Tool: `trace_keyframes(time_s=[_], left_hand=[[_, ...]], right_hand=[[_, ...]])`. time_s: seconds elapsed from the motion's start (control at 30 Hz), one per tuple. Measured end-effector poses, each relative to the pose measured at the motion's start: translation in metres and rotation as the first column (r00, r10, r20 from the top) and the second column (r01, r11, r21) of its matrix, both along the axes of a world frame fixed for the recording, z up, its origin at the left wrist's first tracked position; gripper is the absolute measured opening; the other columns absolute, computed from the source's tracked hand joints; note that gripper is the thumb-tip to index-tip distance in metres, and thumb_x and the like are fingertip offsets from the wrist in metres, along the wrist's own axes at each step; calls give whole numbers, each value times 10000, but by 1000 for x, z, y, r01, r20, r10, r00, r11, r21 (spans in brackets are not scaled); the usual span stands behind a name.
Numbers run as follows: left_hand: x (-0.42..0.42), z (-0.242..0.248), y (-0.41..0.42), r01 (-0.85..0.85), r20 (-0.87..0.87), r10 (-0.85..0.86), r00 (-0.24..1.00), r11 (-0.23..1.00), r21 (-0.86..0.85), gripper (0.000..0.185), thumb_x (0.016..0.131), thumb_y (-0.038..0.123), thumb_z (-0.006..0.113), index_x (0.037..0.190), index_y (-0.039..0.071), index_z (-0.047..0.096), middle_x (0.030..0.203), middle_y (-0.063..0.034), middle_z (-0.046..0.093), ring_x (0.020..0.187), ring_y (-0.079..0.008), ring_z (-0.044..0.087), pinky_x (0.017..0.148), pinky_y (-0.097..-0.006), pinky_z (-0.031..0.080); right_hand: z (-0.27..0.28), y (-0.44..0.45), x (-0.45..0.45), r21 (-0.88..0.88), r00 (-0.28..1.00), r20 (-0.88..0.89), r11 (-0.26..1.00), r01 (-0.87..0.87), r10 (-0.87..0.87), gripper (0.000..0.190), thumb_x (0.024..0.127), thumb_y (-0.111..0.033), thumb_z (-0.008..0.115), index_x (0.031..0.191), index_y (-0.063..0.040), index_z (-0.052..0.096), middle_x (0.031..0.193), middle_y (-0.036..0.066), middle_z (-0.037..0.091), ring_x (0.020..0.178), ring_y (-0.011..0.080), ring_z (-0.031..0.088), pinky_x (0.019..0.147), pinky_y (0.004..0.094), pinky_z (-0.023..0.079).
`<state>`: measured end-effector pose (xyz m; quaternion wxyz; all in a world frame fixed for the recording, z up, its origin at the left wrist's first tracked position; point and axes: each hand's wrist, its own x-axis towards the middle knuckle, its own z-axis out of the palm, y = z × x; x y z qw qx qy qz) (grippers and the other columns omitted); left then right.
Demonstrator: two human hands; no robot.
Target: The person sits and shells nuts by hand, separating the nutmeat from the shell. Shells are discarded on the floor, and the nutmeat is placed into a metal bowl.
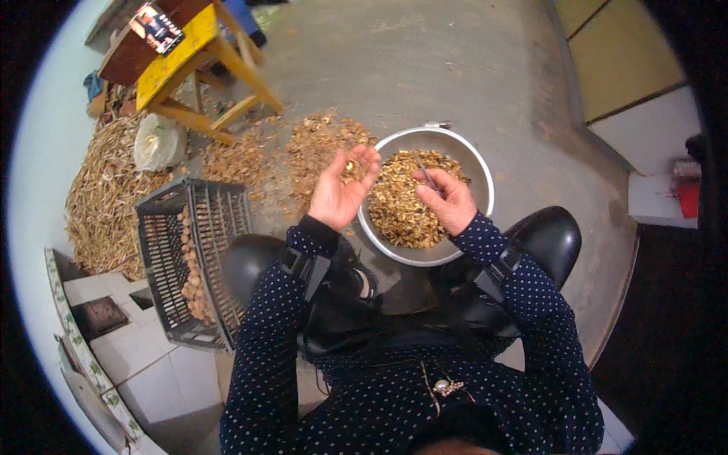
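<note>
My left hand is palm up beside the left rim of a round metal basin, its fingers curled around a piece of cracked walnut. My right hand is over the basin and grips a thin dark metal tool, whose exact kind I cannot tell. Shelled walnut pieces fill much of the metal basin, which stands on the floor between my knees. Broken walnut shells lie in a heap on the floor just left of the basin.
A black plastic crate with whole walnuts stands left of my knee. Behind it are dry stalks and a whitish plastic bag. A yellow wooden stool holds a phone at the upper left. Cabinets stand at the right.
</note>
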<state>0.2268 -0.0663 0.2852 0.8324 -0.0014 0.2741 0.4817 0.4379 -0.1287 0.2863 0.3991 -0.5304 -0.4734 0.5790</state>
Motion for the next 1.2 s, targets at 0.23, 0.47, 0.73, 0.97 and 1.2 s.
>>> trace_keyframes(time_s=[0.23,0.47,0.73,0.97,1.2], left_hand=[[40,3,-23,344,30,-347,937,936,80,320,960,159,406,1220,-25,431,1211,-134,497,1141,-241,481,992,-374,407],[44,2,-27,443,-50,-440,897,888,123,331,949,183,446,1228,5,454,1205,-85,509,1134,-196,484,996,-373,390],[45,2,-31,423,-115,-412,904,899,108,400,962,264,429,1252,-12,421,1195,-90,507,1125,-199,486,1001,-358,402],[40,5,-24,420,98,-430,898,901,104,436,956,225,388,1290,-54,363,1234,-158,471,1156,-247,466,1031,-385,374],[37,11,-23,447,59,-466,883,872,200,641,774,-57,402,1388,-13,224,1407,-174,289,1307,-263,305,1089,-417,275]], right_hand=[[-1,0,-3,211,999,-36,976,44,-38,383,836,-165,631,1170,-1,541,934,83,651,871,141,617,773,266,488],[-5,1,0,181,971,236,980,-81,37,304,845,-123,556,1130,-18,583,856,112,653,723,180,624,640,314,493],[-7,-1,-3,227,952,296,974,15,-84,260,875,-167,523,1068,-15,610,763,90,630,687,115,574,618,276,469],[-8,3,5,80,986,42,985,155,-159,201,910,-131,517,1021,14,600,860,5,611,796,63,535,716,224,450],[-10,5,8,72,971,-59,969,236,-232,196,908,-141,522,1002,14,596,847,4,603,785,62,527,690,225,442]])
